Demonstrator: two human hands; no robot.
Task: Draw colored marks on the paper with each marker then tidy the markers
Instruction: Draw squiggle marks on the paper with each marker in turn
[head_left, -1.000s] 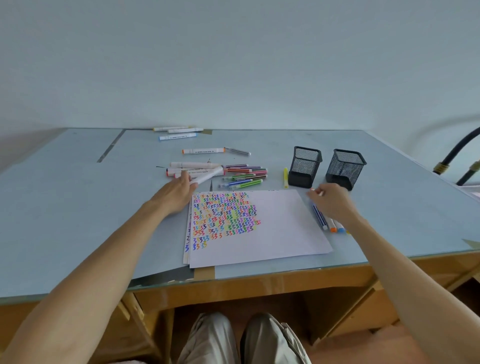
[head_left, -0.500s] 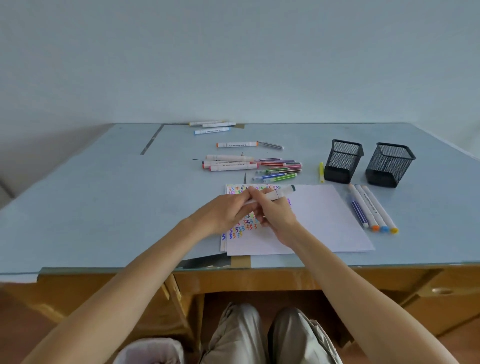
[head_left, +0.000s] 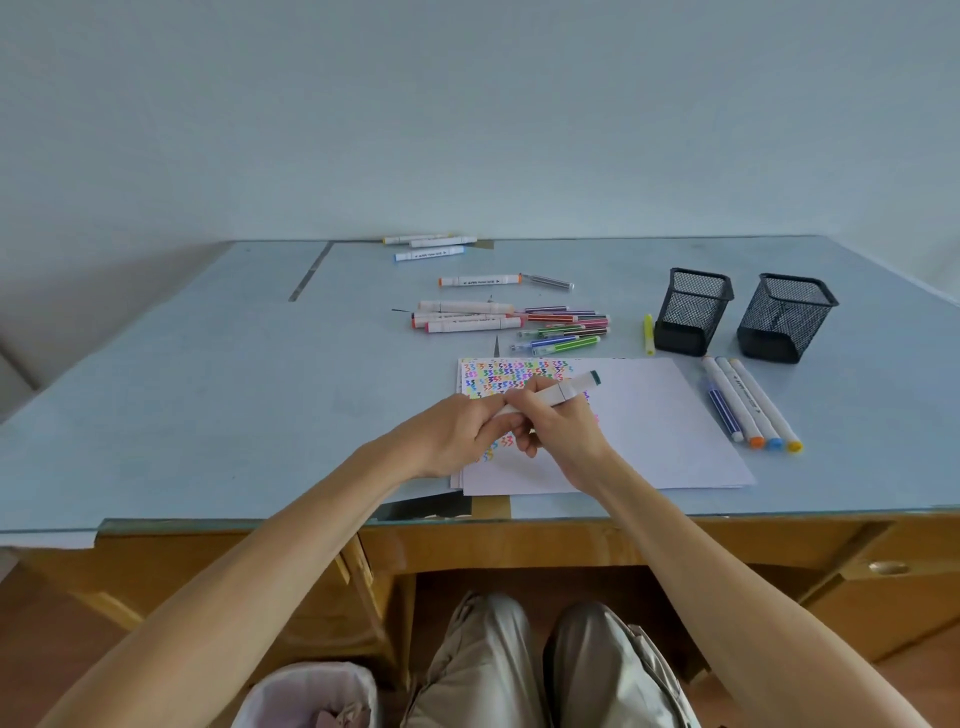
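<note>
A white marker with a dark green end (head_left: 563, 391) lies across both hands above the paper (head_left: 644, 426). My left hand (head_left: 457, 434) pinches its near end and my right hand (head_left: 558, 431) grips its barrel. The paper's left part carries rows of coloured zigzag marks (head_left: 511, 375). Beyond the paper lies a pile of thick white markers (head_left: 467, 315) and thin coloured pens (head_left: 563, 331). To the paper's right lie several used markers (head_left: 748, 402) in a row.
Two black mesh pen cups (head_left: 692, 310) (head_left: 784, 317) stand at the back right, with a yellow highlighter (head_left: 649, 334) beside the left one. More white markers (head_left: 428, 247) lie by the wall and an orange-capped one (head_left: 480, 280) nearer. A bin (head_left: 306, 693) sits under the desk.
My left hand came back from the marker pile carrying the white marker. My right hand left the row of markers on the right and joined it over the paper.
</note>
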